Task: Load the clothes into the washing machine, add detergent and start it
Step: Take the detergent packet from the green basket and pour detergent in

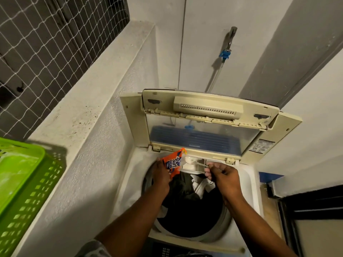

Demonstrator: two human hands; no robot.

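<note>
The top-loading washing machine (126,175) stands with its lid (206,112) folded up against the wall. Dark and white clothes (187,191) fill the drum. My left hand (160,175) grips an orange detergent sachet (172,164), tilted with its torn corner over the white detergent drawer (193,165) at the drum's far rim. My right hand (222,173) pinches the front edge of that drawer, which is pulled out over the clothes.
A green plastic laundry basket (22,191) sits on the ledge at the left, beside a netted window (46,43). A tap with a blue hose fitting (225,54) is on the wall behind. A dark door frame (306,219) stands at the right.
</note>
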